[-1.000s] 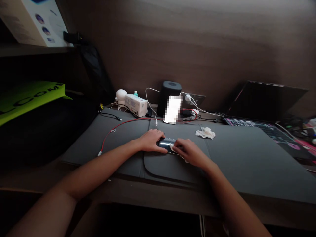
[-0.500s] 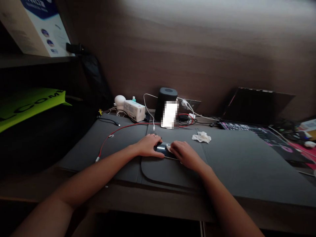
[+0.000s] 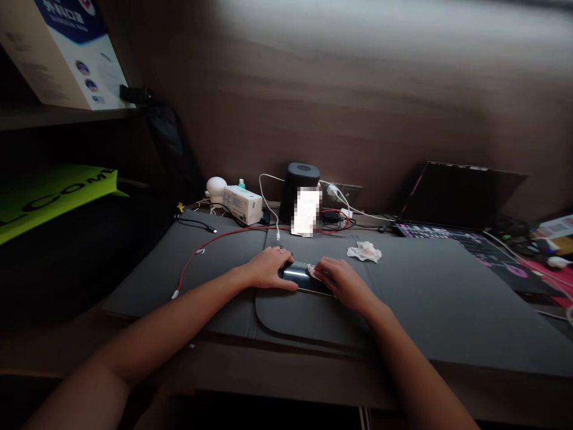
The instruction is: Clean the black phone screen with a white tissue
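A dark smartphone (image 3: 299,278) lies flat, screen up, on the grey mat (image 3: 412,292), with a bright reflection across its glass. My left hand (image 3: 269,267) holds the phone's left end, thumb along the near edge and fingers at the far edge. Pinched in my right hand (image 3: 339,279) is a small white tissue (image 3: 312,272), pressed against the screen. That hand covers the phone's right part. Beyond it and to the right, a crumpled white tissue (image 3: 364,251) rests on the mat.
Behind the phone stand a dark cylindrical device (image 3: 303,173), a white box (image 3: 243,204) and a white round object (image 3: 217,188). A red cable (image 3: 210,240) curves across the mat at left. An open laptop (image 3: 461,197) sits at right, a shelf (image 3: 67,116) at upper left.
My right hand has slid slightly right along the phone with the tissue, so more of the screen shows. My left hand keeps its place on the phone.
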Tool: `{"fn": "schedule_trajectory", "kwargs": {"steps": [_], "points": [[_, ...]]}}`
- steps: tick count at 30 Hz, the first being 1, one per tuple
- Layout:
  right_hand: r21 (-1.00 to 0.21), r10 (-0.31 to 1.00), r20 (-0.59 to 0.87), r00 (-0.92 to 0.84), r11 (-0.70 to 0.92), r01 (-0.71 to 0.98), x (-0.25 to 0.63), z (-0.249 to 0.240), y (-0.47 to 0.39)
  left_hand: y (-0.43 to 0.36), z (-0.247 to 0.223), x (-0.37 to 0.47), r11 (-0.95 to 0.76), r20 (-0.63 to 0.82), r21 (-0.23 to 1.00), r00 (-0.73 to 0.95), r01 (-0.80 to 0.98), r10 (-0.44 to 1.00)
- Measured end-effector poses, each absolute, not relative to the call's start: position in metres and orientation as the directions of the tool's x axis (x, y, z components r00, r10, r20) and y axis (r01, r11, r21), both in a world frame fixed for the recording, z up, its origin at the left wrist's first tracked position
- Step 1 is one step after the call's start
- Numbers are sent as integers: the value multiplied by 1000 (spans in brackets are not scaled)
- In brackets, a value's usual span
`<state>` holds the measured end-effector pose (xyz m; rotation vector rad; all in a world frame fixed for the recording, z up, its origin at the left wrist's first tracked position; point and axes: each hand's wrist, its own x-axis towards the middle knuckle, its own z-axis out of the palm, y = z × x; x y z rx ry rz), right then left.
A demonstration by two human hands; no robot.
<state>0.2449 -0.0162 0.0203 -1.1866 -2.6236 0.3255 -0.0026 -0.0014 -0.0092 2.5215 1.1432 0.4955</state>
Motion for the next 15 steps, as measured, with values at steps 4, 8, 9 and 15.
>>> {"fn": "schedule_trajectory", "kwargs": {"steps": [4,8,9,15], "points": [[-313,765,122,-632,634,707,246,22,-20,-1,-9,-2,-627,184,430,617,649,765],[-403,670,77,-738,698,592,233,27,-28,-2,-10,-2,-626,186,431,615,650,767],[-420,645,71,-761,711,564,231,28,-30,-2,-10,-3,-621,182,434,612,652,770],[-419,632,79,-771,723,549,235,31,-34,-2,-10,-4,-620,185,423,607,661,773]]}}
